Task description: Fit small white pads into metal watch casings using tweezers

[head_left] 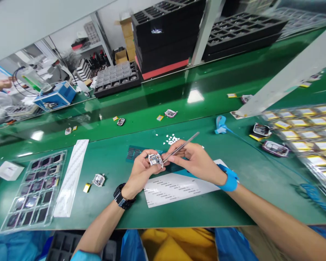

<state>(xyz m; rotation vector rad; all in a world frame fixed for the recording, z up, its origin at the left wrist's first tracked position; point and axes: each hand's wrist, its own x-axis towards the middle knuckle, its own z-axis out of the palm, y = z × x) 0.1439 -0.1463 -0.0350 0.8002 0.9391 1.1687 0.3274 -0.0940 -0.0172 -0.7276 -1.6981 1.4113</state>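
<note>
Left hand (141,167) pinches a small square circuit module (155,159) between closed fingertips, held above the green bench (233,203) over a white label sheet (176,188). Right hand (191,159), fingers closed on metal tweezers (180,147), sets the tips at the module's edge. Risk: a slipping tip could scratch the board or flick a part off, since the module is only lightly pinched.
</note>
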